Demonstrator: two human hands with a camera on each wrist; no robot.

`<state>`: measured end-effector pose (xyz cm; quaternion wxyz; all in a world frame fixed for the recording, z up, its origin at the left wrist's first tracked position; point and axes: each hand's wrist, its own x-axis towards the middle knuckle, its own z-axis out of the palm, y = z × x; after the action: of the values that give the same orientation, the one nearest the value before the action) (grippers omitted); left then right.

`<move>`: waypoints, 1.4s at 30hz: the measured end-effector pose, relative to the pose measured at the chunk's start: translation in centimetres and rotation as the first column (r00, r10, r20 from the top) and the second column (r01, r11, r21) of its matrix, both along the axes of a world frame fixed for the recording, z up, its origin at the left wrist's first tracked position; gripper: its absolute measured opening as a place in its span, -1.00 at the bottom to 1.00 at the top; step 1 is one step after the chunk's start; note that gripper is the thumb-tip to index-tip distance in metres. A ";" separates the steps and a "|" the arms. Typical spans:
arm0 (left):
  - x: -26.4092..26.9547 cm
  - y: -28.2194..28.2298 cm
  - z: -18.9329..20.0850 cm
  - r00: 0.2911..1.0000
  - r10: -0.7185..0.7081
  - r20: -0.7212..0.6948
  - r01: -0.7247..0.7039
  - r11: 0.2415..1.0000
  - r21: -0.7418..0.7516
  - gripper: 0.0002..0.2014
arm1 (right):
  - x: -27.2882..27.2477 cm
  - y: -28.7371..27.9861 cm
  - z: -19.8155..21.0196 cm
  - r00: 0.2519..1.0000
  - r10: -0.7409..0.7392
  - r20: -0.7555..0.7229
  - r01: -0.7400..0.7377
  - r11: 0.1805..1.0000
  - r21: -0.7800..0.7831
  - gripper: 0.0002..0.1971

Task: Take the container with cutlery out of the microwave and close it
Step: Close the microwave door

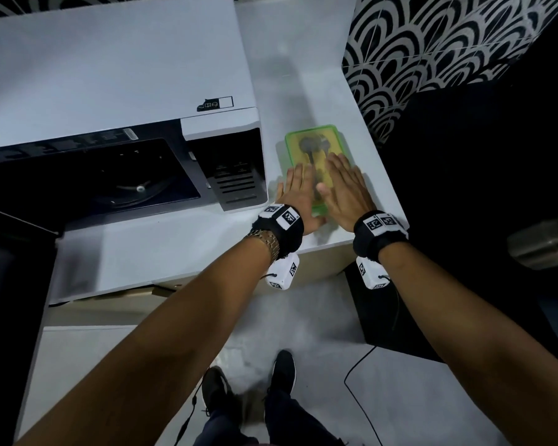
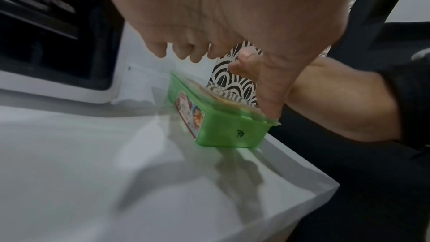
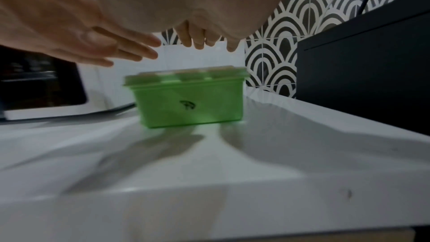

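Observation:
A green plastic container (image 1: 313, 140) with its translucent lid on stands on the white counter (image 1: 181, 246), right of the microwave (image 1: 110, 75). Dark cutlery (image 1: 308, 146) shows through the lid. Both hands are spread flat over the near half of the lid, the left hand (image 1: 298, 188) beside the right hand (image 1: 345, 185), fingers straight. In the right wrist view the container (image 3: 190, 106) sits below the right hand (image 3: 204, 41) and the left hand (image 3: 130, 49), with a gap above the lid. In the left wrist view the left hand (image 2: 181, 54) hovers over the container (image 2: 221, 132); a thumb reaches its near corner.
The microwave cavity (image 1: 110, 175) is open with its turntable bare, and the dark door (image 1: 13, 252) hangs toward me at the left. The counter's right edge (image 1: 384, 175) runs just past the container. A black unit (image 3: 360, 80) stands to the right, by the patterned tiles (image 1: 432, 43).

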<state>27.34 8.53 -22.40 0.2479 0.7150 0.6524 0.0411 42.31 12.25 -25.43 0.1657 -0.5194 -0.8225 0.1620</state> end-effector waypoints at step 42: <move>-31.8 -28.9 15.5 0.769 0.510 0.386 -0.639 0.579 0.507 -0.45 | -38.1 -21.5 15.4 0.710 0.677 -0.192 -0.664 0.735 0.139 -0.50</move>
<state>-4.43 -20.37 -6.90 0.0389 0.4953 0.7706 0.3993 4.19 -9.29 -10.08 0.2049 -0.1581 -0.9342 0.2456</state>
